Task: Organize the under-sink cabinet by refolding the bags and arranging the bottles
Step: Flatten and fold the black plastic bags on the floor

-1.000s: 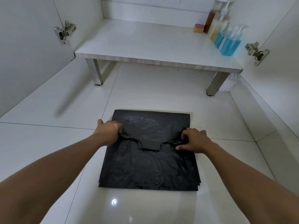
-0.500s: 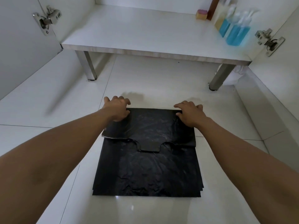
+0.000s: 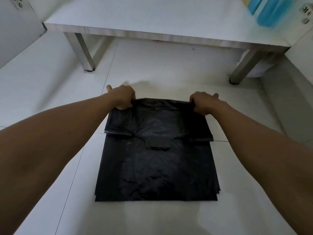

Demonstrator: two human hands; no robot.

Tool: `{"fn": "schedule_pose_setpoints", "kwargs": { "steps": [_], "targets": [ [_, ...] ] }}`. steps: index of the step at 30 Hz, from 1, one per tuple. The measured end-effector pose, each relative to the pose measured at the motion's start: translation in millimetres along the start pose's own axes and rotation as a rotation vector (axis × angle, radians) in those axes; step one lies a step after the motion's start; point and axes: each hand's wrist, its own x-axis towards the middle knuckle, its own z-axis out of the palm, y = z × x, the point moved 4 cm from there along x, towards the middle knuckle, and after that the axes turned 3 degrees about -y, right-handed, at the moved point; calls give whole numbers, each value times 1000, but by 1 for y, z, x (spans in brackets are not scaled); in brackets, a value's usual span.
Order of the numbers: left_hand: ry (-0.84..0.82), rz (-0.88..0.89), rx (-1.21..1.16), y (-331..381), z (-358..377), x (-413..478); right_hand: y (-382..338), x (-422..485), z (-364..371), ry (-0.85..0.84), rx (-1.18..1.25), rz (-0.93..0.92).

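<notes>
A black plastic bag (image 3: 155,165) lies flat on the white tiled floor, its handle end folded over so the handles point toward me. My left hand (image 3: 122,97) grips the far left corner of the fold. My right hand (image 3: 204,102) grips the far right corner. The far folded edge is lifted slightly off the floor between both hands. Blue bottles (image 3: 269,9) stand at the right end of the white cabinet shelf (image 3: 152,33), cut off by the frame's top edge.
The shelf rests on metal legs (image 3: 81,51) at left and right. A white crumpled bag (image 3: 259,69) sits behind the right leg. An open cabinet door (image 3: 15,31) is at the left, another door's hinge (image 3: 306,14) at the right.
My hands went from the bag's handles to its far folded edge and closed on the two corners. The camera has tilted down and moved closer.
</notes>
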Motion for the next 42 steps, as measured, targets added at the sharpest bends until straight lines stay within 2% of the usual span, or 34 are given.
{"fn": "schedule_pose_setpoints", "kwargs": {
  "steps": [5, 9, 15, 20, 26, 36, 38, 40, 42],
  "targets": [
    [293, -65, -40, -8, -35, -5, 2, -6, -34, 267, 21, 11],
    [406, -38, -10, -10, -57, -21, -2, -28, -58, 394, -18, -23],
    [460, 5, -1, -7, -68, -64, -8, -80, -71, 490, -21, -92],
    [439, 85, 20, -2, -50, -111, -17, -129, -41, 531, -27, -173],
    [394, 222, 95, 13, -13, -150, -15, -163, 7, 394, -116, -221],
    [198, 427, 235, 28, 66, -166, -12, -166, 66, 15, -222, -214],
    [111, 451, 252, 32, 80, -165, -7, -165, 75, -48, -245, -222],
    [-11, 447, 196, 35, 88, -164, -2, -165, 79, -83, -242, -222],
    [-85, 400, 28, 40, 86, -163, -3, -166, 76, -52, -212, -214]
  ]
}}
